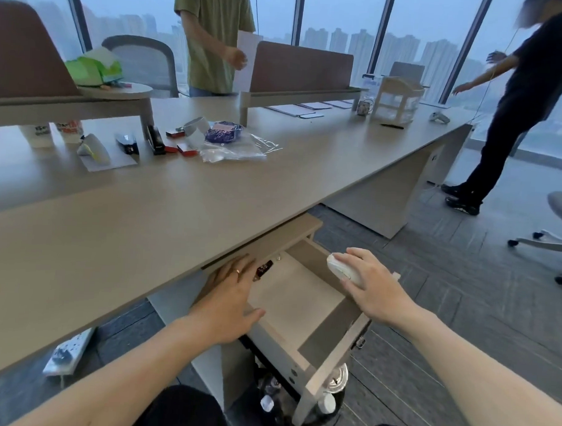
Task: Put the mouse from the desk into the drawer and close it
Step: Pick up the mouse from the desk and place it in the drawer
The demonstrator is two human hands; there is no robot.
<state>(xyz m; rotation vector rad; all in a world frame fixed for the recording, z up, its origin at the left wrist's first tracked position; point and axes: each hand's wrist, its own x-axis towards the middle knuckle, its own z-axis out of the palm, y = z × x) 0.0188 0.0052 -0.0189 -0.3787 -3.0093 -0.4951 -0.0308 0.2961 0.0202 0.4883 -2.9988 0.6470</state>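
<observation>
The drawer point(326, 359) under the desk point(144, 226) is pulled out wide, its pale bottom mostly bare. A small dark red item point(264, 269) lies at its back left corner. My right hand point(371, 287) grips a white mouse point(343, 269) and holds it over the drawer's right wall. My left hand point(229, 299) rests flat on the drawer's left side, fingers spread, just under the desk edge.
On the desk lie staplers point(156, 142), red boxes point(186, 149), a purple bundle on plastic bags point(223, 132) and cups point(69, 131). Two people stand beyond the desk. An office chair point(559, 225) is at right. A power strip point(69, 353) and bottles point(327, 403) lie on the floor.
</observation>
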